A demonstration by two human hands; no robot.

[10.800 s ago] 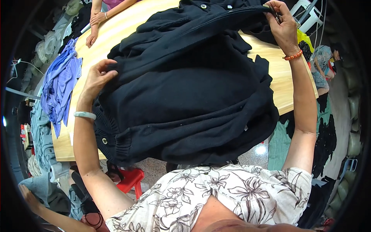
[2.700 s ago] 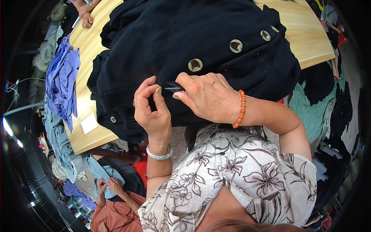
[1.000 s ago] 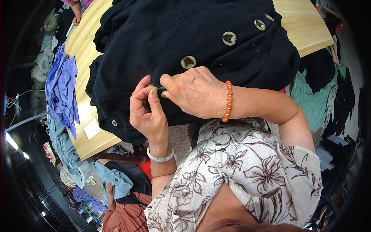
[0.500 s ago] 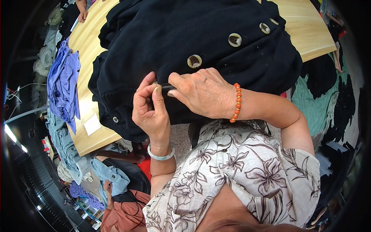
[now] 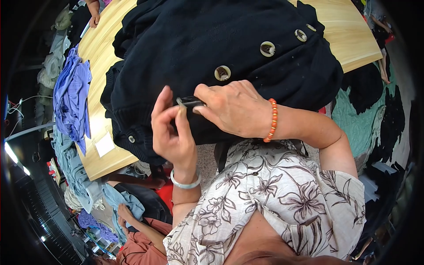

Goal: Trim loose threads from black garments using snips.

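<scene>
A black knitted cardigan [image 5: 185, 48] with large cream-and-brown buttons lies spread before me, with ribbed edges at its left. Above its near edge, my right hand [image 5: 236, 108] is closed around a small, dark, shiny, slim thing [image 5: 191, 102] that points left; its exact kind does not show. My left hand [image 5: 174, 134] is held up at its greyish tip, thumb and forefinger bent close together there and the other fingers curled. Whatever those fingertips pinch is too small to make out. One button [image 5: 222, 73] lies just beyond my right hand.
Under the cardigan is a light wooden table [image 5: 349, 33]. Purple garments [image 5: 73, 99] hang over its left edge beside a white paper slip [image 5: 104, 144]. Green cloth [image 5: 360, 119] lies at the right. A co-worker in a rust-coloured top [image 5: 145, 240] handles light-blue cloth [image 5: 128, 201] at the lower left.
More of the dark thing shows between my hands now. My left fingertips have shifted slightly at its tip. At the lower left, the co-worker's arm has reached further onto the light-blue cloth.
</scene>
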